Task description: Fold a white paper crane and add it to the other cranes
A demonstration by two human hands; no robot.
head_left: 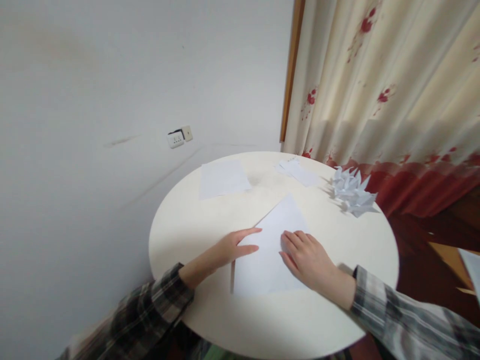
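Note:
A white sheet of paper (268, 270) lies in front of me on the round table. Its outline slants from the left side up to a point at the far end, as if a corner is folded over. The left edge looks slightly raised, with a shadow below. My left hand (230, 247) rests at that edge, thumb and forefinger stretched apart over the paper; the other fingers are hidden. My right hand (309, 257) lies palm down on the right part of the sheet, fingers side by side and slightly bent, thumb apart. Neither hand appears to grip anything.
On the white table (210, 310), a flat paper sheet (223, 178) lies at the back left and smaller paper pieces (300, 172) at the back. Several folded paper cranes (352, 192) cluster at the right. A wall socket (175, 139) and curtain (375, 100) are behind.

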